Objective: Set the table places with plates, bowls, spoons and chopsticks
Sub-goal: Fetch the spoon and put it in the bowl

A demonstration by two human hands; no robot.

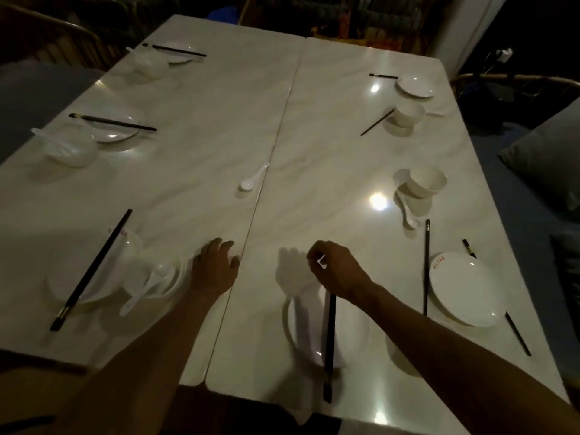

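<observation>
My right hand [337, 273] is closed over the far end of a pair of black chopsticks [329, 337], which lies lengthwise across a white plate [298, 324] at the near table edge. The chopstick tips are hidden under my fingers. My left hand [215, 266] is cupped over a small white bowl [233, 256], which is mostly hidden, just left of the table seam. Beside it at the near left stands a place setting with a plate [62, 284], a bowl with a spoon [147, 284] and chopsticks [91, 271]. A loose white spoon [252, 178] lies mid-table.
Two settings [116, 130] [175, 53] stand along the left side. On the right are a plate [461, 287] with a chopstick [426, 265], a tilted bowl [426, 182] with a spoon [408, 215], another bowl [408, 114] and a far plate [414, 86]. Chairs and cushions surround the white table [329, 152].
</observation>
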